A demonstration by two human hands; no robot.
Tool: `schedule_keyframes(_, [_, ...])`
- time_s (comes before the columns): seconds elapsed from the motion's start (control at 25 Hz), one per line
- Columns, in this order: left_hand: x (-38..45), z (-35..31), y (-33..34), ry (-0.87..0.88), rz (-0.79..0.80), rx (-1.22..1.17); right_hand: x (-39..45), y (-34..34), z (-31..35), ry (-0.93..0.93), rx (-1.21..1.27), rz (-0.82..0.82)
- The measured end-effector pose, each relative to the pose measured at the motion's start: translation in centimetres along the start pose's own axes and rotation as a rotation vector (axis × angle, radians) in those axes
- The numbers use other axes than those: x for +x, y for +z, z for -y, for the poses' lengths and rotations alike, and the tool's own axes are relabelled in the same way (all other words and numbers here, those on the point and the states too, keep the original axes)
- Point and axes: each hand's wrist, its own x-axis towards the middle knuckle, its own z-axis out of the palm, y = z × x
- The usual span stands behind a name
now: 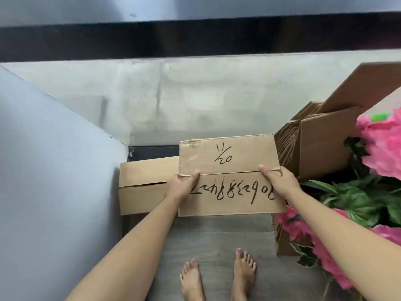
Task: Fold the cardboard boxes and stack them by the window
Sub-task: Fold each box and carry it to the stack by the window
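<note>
A closed cardboard box [227, 153] with black handwriting on its top flaps is held out in front of me over the floor. My left hand [181, 186] grips its left side with the thumb on top at the flap seam. At the box's right side my right hand [280, 181] grips it the same way. Below and to the left lies another closed cardboard box [143, 183] on the floor by the wall. Whether the held box rests on anything is hidden.
The window glass [195, 94] and its dark frame [195, 40] stand straight ahead. A pale wall [54, 159] closes the left. Open cardboard boxes [321, 144] and pink artificial flowers [382, 148] crowd the right. My bare feet [217, 276] stand on grey floor.
</note>
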Motion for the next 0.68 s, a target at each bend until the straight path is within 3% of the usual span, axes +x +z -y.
schedule_keyframes(0.28, [9.0, 4.4, 6.4, -0.025, 0.012, 0.153, 9.0, 4.9, -6.0, 0.021, -0.090, 0.070])
schedule_keyframes(0.68, [17.0, 8.5, 13.0, -0.037, -0.045, 0.281, 16.7, 10.6, -12.1, 0.064, -0.115, 0.020])
